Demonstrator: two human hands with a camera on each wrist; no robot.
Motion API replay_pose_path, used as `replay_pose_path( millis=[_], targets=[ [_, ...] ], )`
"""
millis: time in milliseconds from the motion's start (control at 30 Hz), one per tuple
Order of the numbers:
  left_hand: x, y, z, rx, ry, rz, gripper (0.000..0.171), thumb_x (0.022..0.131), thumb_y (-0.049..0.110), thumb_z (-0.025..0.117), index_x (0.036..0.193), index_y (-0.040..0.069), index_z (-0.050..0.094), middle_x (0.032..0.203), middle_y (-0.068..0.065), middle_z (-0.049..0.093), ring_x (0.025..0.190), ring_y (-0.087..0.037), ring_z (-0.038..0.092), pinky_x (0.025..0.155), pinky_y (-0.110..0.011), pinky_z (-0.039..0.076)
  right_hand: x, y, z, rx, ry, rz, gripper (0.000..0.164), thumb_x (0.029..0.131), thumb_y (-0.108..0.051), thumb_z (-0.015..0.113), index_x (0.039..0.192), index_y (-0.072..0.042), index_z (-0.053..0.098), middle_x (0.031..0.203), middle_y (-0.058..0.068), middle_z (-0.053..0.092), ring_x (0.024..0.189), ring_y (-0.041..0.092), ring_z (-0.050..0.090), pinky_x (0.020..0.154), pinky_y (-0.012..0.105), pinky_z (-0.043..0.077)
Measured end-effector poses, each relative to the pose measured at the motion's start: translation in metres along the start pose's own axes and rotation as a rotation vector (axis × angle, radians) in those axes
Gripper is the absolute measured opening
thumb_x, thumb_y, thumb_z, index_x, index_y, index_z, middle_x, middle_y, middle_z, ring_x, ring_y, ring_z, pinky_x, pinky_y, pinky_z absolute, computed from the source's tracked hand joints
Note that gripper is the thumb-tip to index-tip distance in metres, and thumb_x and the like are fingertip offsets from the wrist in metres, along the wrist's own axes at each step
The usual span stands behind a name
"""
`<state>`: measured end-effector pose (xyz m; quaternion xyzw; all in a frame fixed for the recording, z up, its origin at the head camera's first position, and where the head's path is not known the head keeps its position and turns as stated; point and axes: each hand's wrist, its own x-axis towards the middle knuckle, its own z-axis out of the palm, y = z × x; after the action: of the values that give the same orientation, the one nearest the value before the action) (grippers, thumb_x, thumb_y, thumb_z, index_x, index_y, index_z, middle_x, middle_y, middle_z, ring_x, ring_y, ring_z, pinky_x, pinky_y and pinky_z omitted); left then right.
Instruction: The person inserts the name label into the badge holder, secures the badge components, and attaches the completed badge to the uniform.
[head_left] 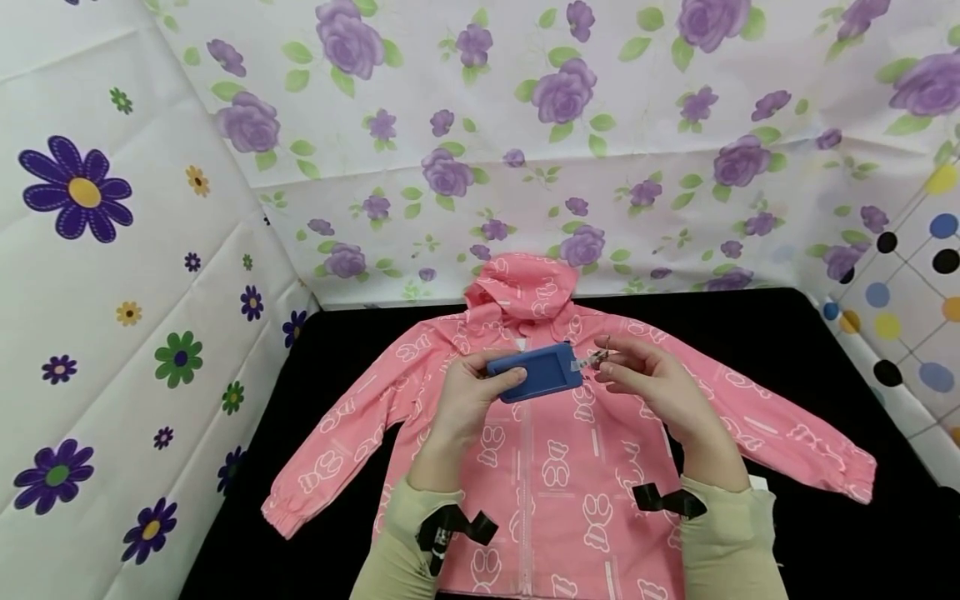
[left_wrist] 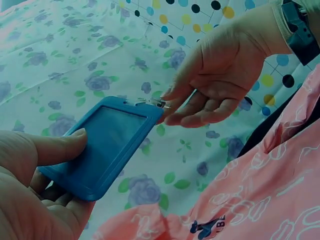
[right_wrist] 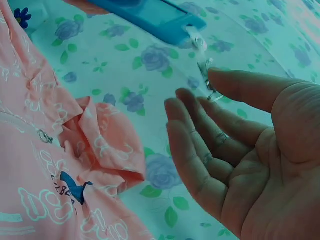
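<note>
My left hand (head_left: 467,396) holds a blue badge holder (head_left: 546,372) by one end, the thumb lying on its front face. In the left wrist view the badge holder (left_wrist: 112,145) has a raised rim around a recessed window. A clear strap with a small metal clip (head_left: 597,359) extends from its other end. My right hand (head_left: 660,387) pinches that clip between thumb and index finger, as the right wrist view shows with the clip (right_wrist: 209,85) at the fingertips; the other fingers are loosely bent. Both hands are above a pink hooded jacket (head_left: 555,508) with white outline prints.
The jacket lies front up, sleeves spread and hood toward the back, on a black table surface (head_left: 315,367). Floral sheets (head_left: 465,108) rise behind and at the left; a dotted sheet (head_left: 911,333) hangs at the right. Something white (head_left: 759,482) shows beside the right sleeve cuff.
</note>
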<state>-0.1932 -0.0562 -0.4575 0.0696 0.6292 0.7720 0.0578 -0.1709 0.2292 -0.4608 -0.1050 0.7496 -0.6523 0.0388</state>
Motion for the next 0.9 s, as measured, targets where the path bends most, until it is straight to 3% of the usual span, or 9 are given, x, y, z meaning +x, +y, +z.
replay_pose_path(
  millis=[267,433,633,733,900],
  targets=[
    [-0.001,-0.009,-0.001,0.099,0.008,0.000,0.030,0.088,-0.002,0.085,0.117,-0.006,0.079,0.100,-0.015,0.078,0.086,-0.022,0.078,0.080,-0.033,0.066,-0.002,-0.003,0.003,0.002,0.080,0.026,0.035,0.108,-0.015,0.066,0.132,0.011,0.064,0.112,0.006,0.075,0.098,0.014,0.072,0.087,0.027,0.063],
    [0.001,-0.012,-0.004,0.137,-0.062,-0.003,0.032,0.089,-0.003,0.084,0.120,-0.008,0.077,0.105,-0.017,0.077,0.091,-0.023,0.077,0.083,-0.034,0.065,-0.002,-0.002,0.003,0.001,0.146,0.025,0.037,0.108,-0.016,0.067,0.132,0.012,0.064,0.110,0.004,0.075,0.095,0.014,0.072,0.086,0.026,0.063],
    [0.003,-0.013,-0.008,0.105,-0.140,-0.032,0.035,0.089,-0.010,0.080,0.123,-0.013,0.073,0.112,-0.023,0.077,0.096,-0.021,0.077,0.086,-0.033,0.065,-0.003,-0.001,0.001,0.029,0.192,0.022,0.038,0.110,-0.017,0.065,0.131,0.015,0.062,0.107,-0.004,0.074,0.094,0.013,0.072,0.086,0.024,0.062],
    [0.005,-0.014,-0.009,0.105,-0.131,-0.034,0.036,0.090,-0.009,0.080,0.124,-0.014,0.072,0.108,-0.021,0.077,0.092,-0.019,0.077,0.085,-0.034,0.065,-0.004,-0.001,0.000,0.043,0.185,0.017,0.036,0.109,-0.015,0.065,0.129,0.015,0.062,0.105,-0.004,0.075,0.093,0.013,0.073,0.085,0.024,0.063],
    [0.008,-0.017,-0.011,0.148,-0.032,-0.023,0.033,0.089,-0.006,0.083,0.120,-0.011,0.076,0.092,-0.013,0.073,0.083,-0.018,0.075,0.081,-0.035,0.066,-0.006,-0.002,0.000,0.067,0.136,0.001,0.035,0.108,-0.011,0.066,0.129,0.017,0.062,0.104,-0.001,0.077,0.095,0.015,0.075,0.086,0.027,0.064]
  ],
)
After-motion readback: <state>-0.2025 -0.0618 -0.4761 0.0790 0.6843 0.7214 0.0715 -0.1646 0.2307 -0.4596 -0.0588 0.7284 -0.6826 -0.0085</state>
